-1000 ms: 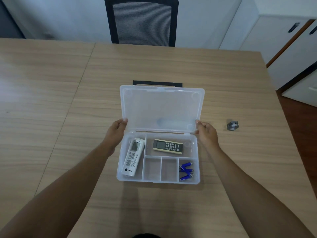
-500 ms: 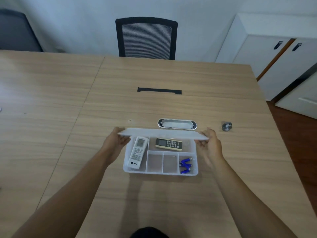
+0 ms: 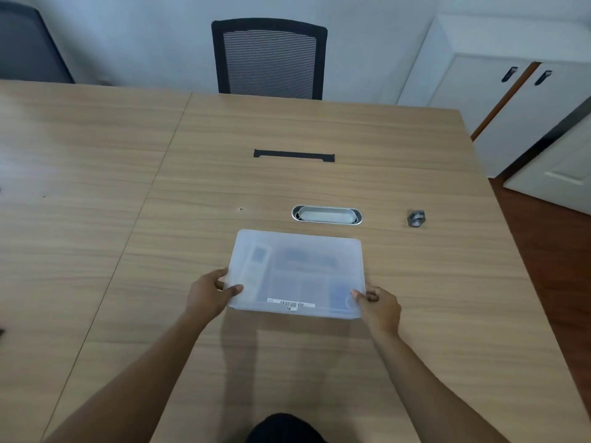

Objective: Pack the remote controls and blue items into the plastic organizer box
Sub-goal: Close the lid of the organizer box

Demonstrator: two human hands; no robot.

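The translucent plastic organizer box (image 3: 297, 273) lies on the wooden table with its lid down flat. Through the cloudy lid I make out the white remote (image 3: 257, 263) on the left, the dark remote (image 3: 308, 259) at the back, and the blue items (image 3: 339, 294) at the front right, all blurred. My left hand (image 3: 211, 294) grips the box's front left corner, thumb on the lid. My right hand (image 3: 379, 306) grips the front right corner, thumb pressing the lid. A barcode sticker runs along the lid's front edge.
Just behind the box an oval metal cable grommet (image 3: 327, 215) is set into the table. A small grey metal object (image 3: 415, 218) sits to the right. Farther back lies a black cable slot (image 3: 294, 155). A black mesh chair (image 3: 270, 59) stands at the far edge, white cabinets (image 3: 499, 100) at right.
The lid, upright a second ago and half lowered half a second ago, now lies shut on the box. Both hands moved from the lid's sides to the box's front corners.
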